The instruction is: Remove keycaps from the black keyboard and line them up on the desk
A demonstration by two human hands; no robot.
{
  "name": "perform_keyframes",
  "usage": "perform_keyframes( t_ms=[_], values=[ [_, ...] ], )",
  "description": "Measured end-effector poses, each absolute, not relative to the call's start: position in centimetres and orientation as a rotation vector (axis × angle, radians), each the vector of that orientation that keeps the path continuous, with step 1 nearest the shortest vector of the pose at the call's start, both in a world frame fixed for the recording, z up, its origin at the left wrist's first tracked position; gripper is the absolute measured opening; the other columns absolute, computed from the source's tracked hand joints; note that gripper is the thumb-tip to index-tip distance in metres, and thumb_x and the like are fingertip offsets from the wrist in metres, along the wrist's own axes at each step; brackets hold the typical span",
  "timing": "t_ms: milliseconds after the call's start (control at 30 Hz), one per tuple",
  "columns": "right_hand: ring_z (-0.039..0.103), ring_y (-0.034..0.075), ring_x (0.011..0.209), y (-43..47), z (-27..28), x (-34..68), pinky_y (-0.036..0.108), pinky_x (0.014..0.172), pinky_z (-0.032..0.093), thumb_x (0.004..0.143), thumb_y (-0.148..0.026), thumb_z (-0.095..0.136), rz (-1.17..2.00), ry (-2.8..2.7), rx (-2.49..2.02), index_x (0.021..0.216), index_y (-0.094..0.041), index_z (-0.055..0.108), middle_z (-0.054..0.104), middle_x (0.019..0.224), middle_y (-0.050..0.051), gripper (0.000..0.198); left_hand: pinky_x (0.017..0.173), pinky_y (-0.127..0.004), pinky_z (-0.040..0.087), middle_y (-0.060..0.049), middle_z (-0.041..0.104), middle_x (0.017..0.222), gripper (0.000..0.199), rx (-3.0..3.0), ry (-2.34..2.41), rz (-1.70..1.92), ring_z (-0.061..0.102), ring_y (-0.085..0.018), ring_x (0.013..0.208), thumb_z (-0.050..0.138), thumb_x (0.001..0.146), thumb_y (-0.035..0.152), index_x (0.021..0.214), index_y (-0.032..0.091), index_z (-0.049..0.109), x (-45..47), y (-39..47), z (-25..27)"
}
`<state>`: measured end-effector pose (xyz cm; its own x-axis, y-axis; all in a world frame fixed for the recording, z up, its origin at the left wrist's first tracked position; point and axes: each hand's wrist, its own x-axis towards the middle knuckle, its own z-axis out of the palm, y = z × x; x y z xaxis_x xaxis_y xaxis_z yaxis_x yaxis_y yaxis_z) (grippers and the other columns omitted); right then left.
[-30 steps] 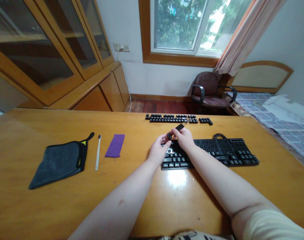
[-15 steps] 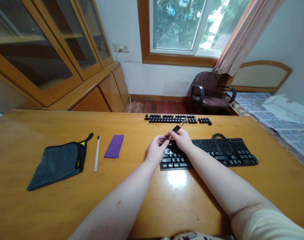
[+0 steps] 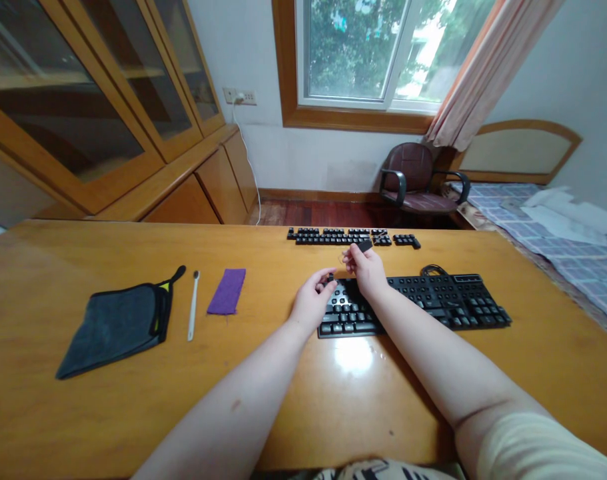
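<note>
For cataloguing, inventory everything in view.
desk: 1, brown, foreground
keyboard: 1, black, desk
keycaps: many, black, far edge
larger cloth: 1, grey, left
toothbrush: 1, white, left
smaller cloth: 1, purple, left
cabinet: 1, brown, left
window: 1, brown-framed, back
curtain: 1, pink, back
chair: 1, maroon, back
bed: 1, blue-checked, right
cord: 1, white, wall
small piece: 1, black, left hand
tool: 1, black, right hand
left hand: 1, near keyboard
right hand: 1, near keyboard

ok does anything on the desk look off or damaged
The keyboard looks odd: many caps are missing from its upper rows. Loose keycaps lie in neat rows near the far edge of the desk, so it seems deliberate.
</note>
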<state>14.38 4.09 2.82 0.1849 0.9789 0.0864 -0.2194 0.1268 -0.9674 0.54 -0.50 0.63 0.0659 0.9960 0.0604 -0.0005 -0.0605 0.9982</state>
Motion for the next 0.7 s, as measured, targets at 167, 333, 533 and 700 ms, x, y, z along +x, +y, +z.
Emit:
perform_keyframes(
  t_ms=[167,333,533,700],
  values=[
    [0.043,0.007,0.042,4.1,2.9,14.6,0.022,0.043,0.033,0.072,-0.055,0.061,0.999,-0.974,-1.066,0.068,-0.014,0.062,0.061,0.057,0.002,0.041,0.079,-0.027,0.048,-0.004,0.066,0.090,0.017,1.373,1.225,1.218,0.062,-0.015,0.084,0.061,0.075,0.019,0.092,0.018,0.058,0.5,-1.3,2.0],
    [0.042,0.007,0.042,3.9,2.8,14.6,0.023,0.043,0.033,0.074,-0.054,0.060,0.977,-1.002,-1.075,0.069,-0.014,0.063,0.061,0.057,0.002,0.041,0.070,-0.025,0.049,-0.003,0.066,0.088,0.019,1.575,1.342,1.072,0.063,-0.013,0.072,0.068,0.069,0.020,0.087,0.019,0.060,-1.3,0.4,4.1],
    [0.041,0.007,0.042,4.0,2.5,14.3,0.023,0.043,0.032,0.074,-0.053,0.060,1.004,-1.033,-1.085,0.070,-0.013,0.064,0.060,0.057,0.002,0.040,0.074,-0.028,0.046,0.001,0.063,0.072,0.017,1.812,1.639,0.872,0.059,-0.017,0.073,0.074,0.058,0.013,0.070,0.019,0.064,-6.1,7.4,4.0],
    [0.041,0.008,0.041,4.0,2.6,14.2,0.024,0.043,0.031,0.072,-0.056,0.061,1.015,-1.009,-1.099,0.069,-0.013,0.064,0.061,0.057,0.003,0.043,0.072,-0.028,0.046,-0.002,0.067,0.077,0.015,1.797,1.880,0.838,0.062,-0.018,0.076,0.070,0.066,0.022,0.080,0.019,0.066,-7.3,11.9,1.6]
  ],
)
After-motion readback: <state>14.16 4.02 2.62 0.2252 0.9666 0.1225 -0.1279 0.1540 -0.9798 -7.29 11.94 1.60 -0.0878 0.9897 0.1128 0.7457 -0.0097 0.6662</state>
